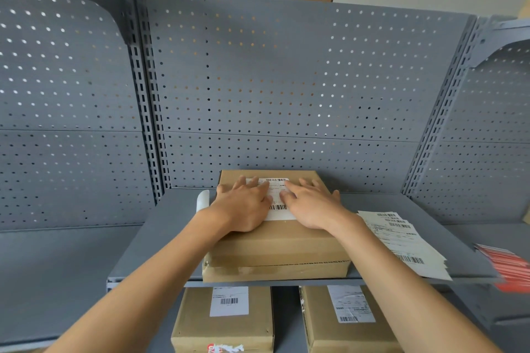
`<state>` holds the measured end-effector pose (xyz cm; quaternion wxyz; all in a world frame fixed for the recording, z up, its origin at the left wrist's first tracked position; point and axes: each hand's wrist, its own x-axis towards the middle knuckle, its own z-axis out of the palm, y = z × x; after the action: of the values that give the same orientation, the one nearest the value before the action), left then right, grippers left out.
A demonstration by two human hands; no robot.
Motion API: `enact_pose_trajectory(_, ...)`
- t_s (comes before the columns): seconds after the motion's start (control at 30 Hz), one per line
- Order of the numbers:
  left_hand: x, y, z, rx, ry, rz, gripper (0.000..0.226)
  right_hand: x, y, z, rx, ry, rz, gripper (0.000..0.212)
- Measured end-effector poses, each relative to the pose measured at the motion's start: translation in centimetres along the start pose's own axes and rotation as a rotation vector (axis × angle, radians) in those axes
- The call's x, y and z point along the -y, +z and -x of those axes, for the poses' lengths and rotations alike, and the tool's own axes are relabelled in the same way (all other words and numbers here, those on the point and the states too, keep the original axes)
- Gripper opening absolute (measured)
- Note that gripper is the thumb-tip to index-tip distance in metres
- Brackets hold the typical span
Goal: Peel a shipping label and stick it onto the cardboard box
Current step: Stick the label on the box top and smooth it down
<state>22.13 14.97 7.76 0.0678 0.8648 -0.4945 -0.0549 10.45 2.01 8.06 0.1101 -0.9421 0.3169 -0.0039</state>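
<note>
A brown cardboard box (279, 243) lies on the grey shelf (172, 226) in front of me. A white shipping label (277, 200) with barcodes lies flat on the box's top. My left hand (243, 205) rests palm down on the label's left part, fingers spread. My right hand (311, 203) lies palm down on its right part. Both hands cover much of the label; only a middle strip shows. Neither hand grips anything.
A stack of white labels (404, 241) lies on the shelf to the right, red-and-white sheets (507, 266) beyond it. A curled white backing strip (203, 200) lies left of the box. Two labelled boxes (226, 318) (344, 318) stand on the shelf below. Perforated panels (286, 80) close the back.
</note>
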Motion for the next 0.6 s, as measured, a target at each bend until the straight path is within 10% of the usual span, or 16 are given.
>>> enact_pose_trajectory(0.6,0.3,-0.1,1.4,-0.16,0.074,0.133,0.04,-2.3,-0.1,0.5,-0.056,-0.064,-0.073,0.05)
